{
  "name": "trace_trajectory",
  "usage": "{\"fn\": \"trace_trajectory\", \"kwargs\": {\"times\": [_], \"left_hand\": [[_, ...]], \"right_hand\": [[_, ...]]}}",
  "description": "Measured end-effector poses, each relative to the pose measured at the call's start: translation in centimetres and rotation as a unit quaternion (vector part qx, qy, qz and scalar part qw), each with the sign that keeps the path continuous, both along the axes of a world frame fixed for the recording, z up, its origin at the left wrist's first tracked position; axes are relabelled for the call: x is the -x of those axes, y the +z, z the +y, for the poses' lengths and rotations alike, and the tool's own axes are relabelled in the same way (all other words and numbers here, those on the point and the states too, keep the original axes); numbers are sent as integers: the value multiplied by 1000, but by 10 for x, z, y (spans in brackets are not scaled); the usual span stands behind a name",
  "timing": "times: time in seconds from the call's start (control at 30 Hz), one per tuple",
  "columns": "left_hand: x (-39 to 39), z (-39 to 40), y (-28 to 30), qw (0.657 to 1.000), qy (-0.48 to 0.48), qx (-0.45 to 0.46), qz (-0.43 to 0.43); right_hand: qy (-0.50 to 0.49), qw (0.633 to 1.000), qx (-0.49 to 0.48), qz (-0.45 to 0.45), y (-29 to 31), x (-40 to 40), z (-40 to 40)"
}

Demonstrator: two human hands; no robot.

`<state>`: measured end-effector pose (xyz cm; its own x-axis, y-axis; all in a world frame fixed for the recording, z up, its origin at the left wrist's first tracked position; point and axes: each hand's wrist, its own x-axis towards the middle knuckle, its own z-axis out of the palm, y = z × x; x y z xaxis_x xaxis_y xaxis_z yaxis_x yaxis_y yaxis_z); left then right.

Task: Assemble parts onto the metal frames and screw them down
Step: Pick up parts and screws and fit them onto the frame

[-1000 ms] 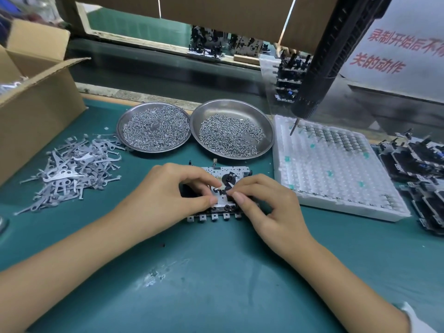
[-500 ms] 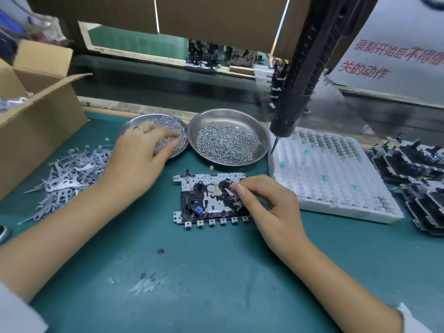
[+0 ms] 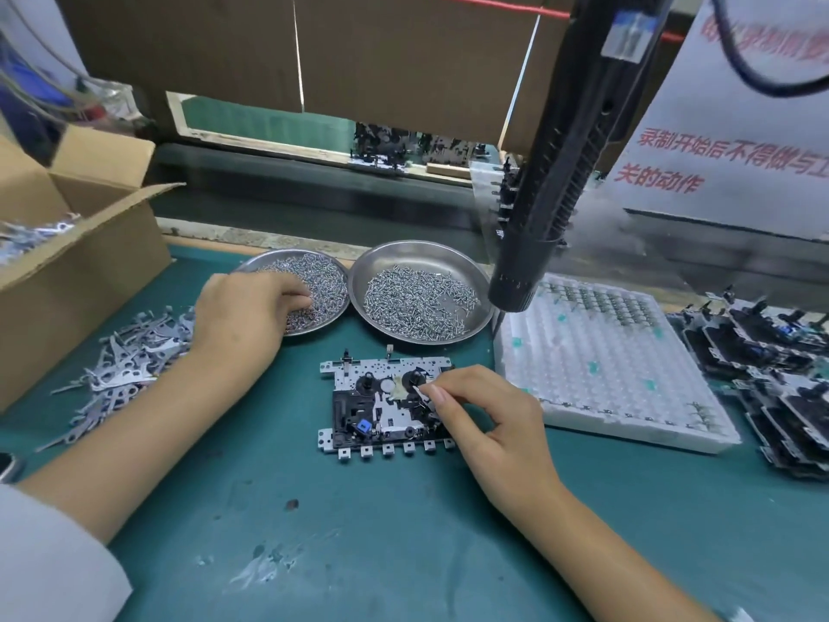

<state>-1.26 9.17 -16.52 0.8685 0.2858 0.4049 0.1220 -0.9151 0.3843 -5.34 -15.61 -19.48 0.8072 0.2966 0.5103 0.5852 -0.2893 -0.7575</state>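
Metal frame (image 3: 386, 406) lies flat on the green counter (image 3: 359, 554), just in front of the two steel dishes; right hand (image 3: 484, 424) rests on its right end, thumb and forefinger pinching a small metal lever (image 3: 424, 394) against the black hub there; left hand (image 3: 244, 314) is over in the left dish of screws (image 3: 314, 285), fingers curled down into the pile, cannot tell if a screw is actually gripped yet. Step in hand, my read: part seated and held, screw being fetched. Next move calls for one screw brought to the lever's hole, right hand keeping the part aligned, then the hanging electric screwdriver (image 3: 551, 181) pulled down; loose levers (image 3: 130, 365) wait at left.
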Motion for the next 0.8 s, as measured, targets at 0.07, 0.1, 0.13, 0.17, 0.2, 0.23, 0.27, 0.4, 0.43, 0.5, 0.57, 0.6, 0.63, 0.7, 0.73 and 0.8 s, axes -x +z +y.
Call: {"fn": "trace_trajectory", "kwargs": {"times": [0.07,0.1,0.13,0.17,0.2,0.23,0.27,0.4,0.43,0.5,0.57,0.6,0.63,0.7,0.73,0.8], "left_hand": [[4,1,-1,999,-14,18,-46],[5,2,-1,998,-19,23,-59],[7,2,-1,997,-20,24,-64],[8,2,-2,997,-20,22,-65],[8,2,-3,997,-19,19,-65],[9,1,-3,997,-17,20,-68],[10,0,-4,997,-16,28,-75],[17,-13,2,957,-65,259,-114],[20,-19,4,935,-84,323,-118],[27,-30,6,896,-119,409,-126],[34,-39,7,874,-139,446,-131],[36,-42,5,871,-142,452,-132],[38,-44,3,868,-143,456,-132],[40,-47,-1,861,-142,470,-133],[41,-49,-2,855,-143,480,-133],[42,-52,-5,850,-147,488,-133]], "right_hand": [[0,1000,1,0,1,0,0],[0,1000,2,-1,1,0,0],[0,1000,6,-2,1,1,0],[-1,1000,12,-5,2,1,-1],[-3,1000,18,-11,2,2,-1],[-6,1000,24,-20,3,2,-1],[-12,999,30,-33,4,1,0],[-53,989,95,-103,23,-18,4],[-63,987,115,-95,30,-28,7],[-90,979,176,-44,42,-52,15],[-110,954,278,29,47,-74,24],[-111,933,335,64,46,-83,27],[-111,912,383,92,45,-89,31],[-117,899,405,119,43,-97,35],[-122,905,387,126,43,-99,36],[-135,917,350,136,41,-100,38]]}}
